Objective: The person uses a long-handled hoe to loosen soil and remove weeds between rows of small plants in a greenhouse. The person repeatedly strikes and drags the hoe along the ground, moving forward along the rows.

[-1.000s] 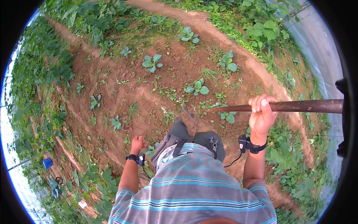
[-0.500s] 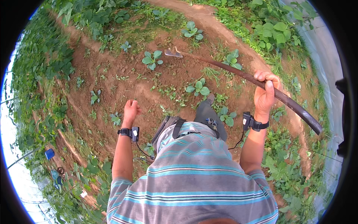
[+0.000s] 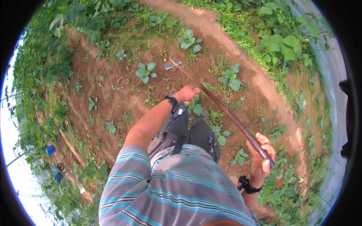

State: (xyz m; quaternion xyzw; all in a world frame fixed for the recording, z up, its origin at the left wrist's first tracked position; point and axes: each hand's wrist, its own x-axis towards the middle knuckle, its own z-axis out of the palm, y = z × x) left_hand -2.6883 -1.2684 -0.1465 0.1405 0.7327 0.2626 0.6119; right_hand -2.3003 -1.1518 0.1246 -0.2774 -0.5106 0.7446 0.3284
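A hoe [image 3: 228,112] slants across the view, its dark wooden handle rising from lower right to upper left. Its flat metal blade [image 3: 169,66] rests at the soil between young leafy plants. Near the butt end, my right hand [image 3: 261,158] is closed loosely around the handle, thumb on the near side and fingers behind. My left hand [image 3: 186,94] reaches across in front of my legs, its fingertips right beside the handle's upper part. Most of its fingers are hidden under the back of the hand, so I cannot tell whether they touch the handle.
Broad-leafed seedlings stand around the blade, including one plant [image 3: 146,72] to its left and another [image 3: 231,77] to its right. A plant [image 3: 195,105] grows just below my left hand. A bare dirt path [image 3: 241,49] curves along the right, with plastic sheeting [image 3: 332,71] beyond.
My left hand has swung right and forward to the handle. My right hand has come down and nearer, now at the butt end. The handle slants more steeply, and the blade has turned.
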